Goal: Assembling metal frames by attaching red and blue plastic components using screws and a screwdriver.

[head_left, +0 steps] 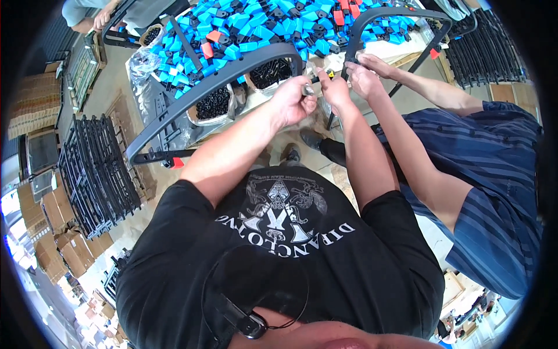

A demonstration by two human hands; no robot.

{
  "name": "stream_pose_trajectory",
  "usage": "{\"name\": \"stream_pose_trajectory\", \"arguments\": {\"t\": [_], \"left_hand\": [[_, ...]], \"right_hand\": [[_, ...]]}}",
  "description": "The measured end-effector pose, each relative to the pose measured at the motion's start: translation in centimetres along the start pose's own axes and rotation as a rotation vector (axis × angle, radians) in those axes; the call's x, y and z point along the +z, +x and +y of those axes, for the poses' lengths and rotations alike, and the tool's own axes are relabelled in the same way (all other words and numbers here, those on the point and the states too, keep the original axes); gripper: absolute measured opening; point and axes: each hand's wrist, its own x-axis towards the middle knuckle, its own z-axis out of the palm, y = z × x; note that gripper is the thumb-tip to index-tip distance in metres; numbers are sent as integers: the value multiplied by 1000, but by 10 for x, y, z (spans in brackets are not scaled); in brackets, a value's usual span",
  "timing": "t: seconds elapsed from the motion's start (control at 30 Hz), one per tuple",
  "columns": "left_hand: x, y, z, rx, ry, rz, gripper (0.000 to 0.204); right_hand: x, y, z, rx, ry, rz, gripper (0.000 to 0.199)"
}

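My left hand (293,102) is curled into a fist below the near end of a black curved frame (218,73). A small greyish metallic piece (307,90) pokes out of its fingers; its kind I cannot make out. Just to the right is my right hand (335,92), fingers bent, beside a small yellow-and-black object (331,74). Whatever it grips is mostly hidden. The frame arches from the lower left, with a red tip (176,163) at its foot, to just above my left hand.
Blue, black and red plastic pieces (256,29) heap on the table. Bags of small black parts (213,104) stand at its near edge. At right, a co-worker's hands (365,78) touch another black frame (401,11). Stacked black frames (96,168) stand left; another person's hand (104,16) shows top left.
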Motion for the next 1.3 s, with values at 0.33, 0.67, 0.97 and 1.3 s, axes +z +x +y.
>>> {"name": "stream_pose_trajectory", "arguments": {"t": [0.33,0.67,0.97,1.3], "left_hand": [[24,-30,0,-48,-26,95,17],[27,-44,19,54,722,183,21],[16,-20,-34,317,812,375,38],[22,-9,-48,326,944,460,58]], "right_hand": [[-3,0,1,-80,66,79,72],[-2,-2,0,-87,85,75,70],[5,4,20,-117,290,-58,54],[7,-30,91,-187,153,-56,48]]}}
